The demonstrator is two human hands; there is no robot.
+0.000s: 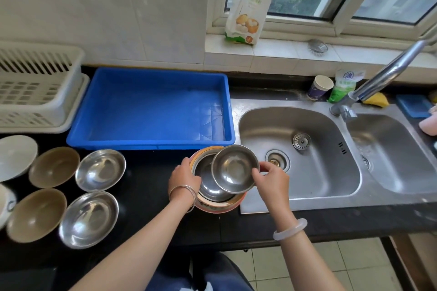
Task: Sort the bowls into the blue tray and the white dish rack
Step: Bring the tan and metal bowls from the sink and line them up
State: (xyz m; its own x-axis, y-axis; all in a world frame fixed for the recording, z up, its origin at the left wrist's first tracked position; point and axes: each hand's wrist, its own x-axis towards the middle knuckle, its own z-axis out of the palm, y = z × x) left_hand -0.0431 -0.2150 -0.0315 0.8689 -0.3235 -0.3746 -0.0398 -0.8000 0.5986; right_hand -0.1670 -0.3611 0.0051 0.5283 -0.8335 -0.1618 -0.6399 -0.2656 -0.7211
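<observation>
My right hand grips the right rim of a small steel bowl, tilted above a stack of bowls whose lowest one is orange-rimmed. My left hand holds the stack's left side, on the counter edge by the sink. An empty blue tray lies just behind the stack. The white dish rack stands at the far left, empty as far as I see. On the black counter to the left sit two steel bowls, two brown bowls and a white bowl.
A double steel sink with a tap lies to the right. A paper cup, a green bag and a yellow sponge sit behind it. A flour bag leans on the windowsill.
</observation>
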